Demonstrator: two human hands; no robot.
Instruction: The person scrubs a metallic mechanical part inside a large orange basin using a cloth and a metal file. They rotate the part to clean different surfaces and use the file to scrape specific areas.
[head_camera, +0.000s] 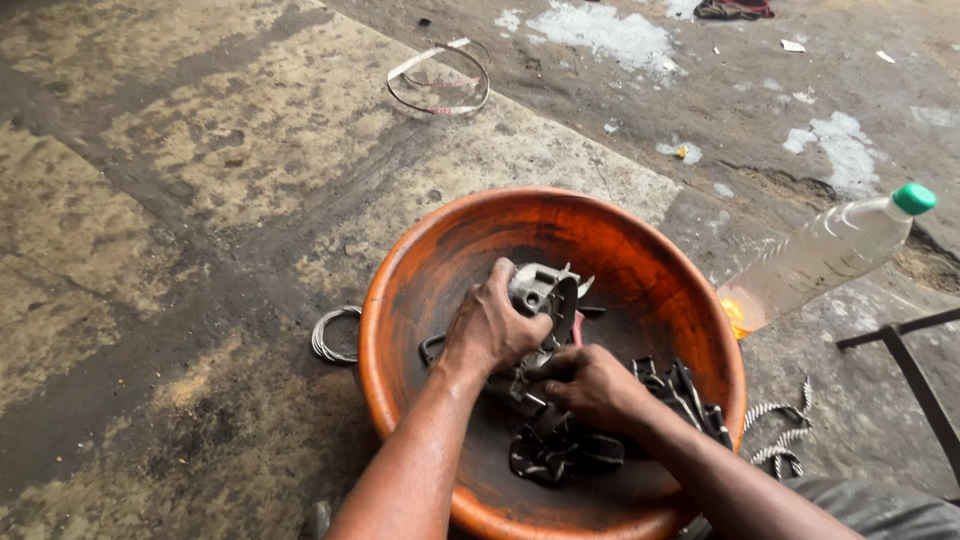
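Two bare forearms come in from the bottom edge, over the near rim of a big orange basin (400, 300) sitting on stained concrete floor (150, 250). Left hand (490, 328) is closed over the top of a grey metal engine part (545, 295), fingers wrapped on its left side, holding it tilted up off the basin bottom near the basin's middle. Right hand (590, 385) is just beside and below it, fingers curled shut on something small and dark at the lower end of the same part; what exactly it pinches, cannot tell. Dark greasy chain (575, 450) lies heaped in the basin bottom under and in front of the right hand, more black links to the right against the inner wall. Basin inside is dark with oily grime, rim brighter orange. Outside the basin: clear plastic bottle (830, 250) with green cap, lying tilted against the right rim, a little orange-yellow liquid pooled at its low end. Coil of grey wire (330, 335) on the floor touching the basin's left side. Thin metal ring (440, 80) with a pale strip lies well apart, further up the floor. Black-and-white braided cord (785, 430) on the floor right of the basin, near a dark metal frame (910, 360). White powdery patches (610, 30) further back.
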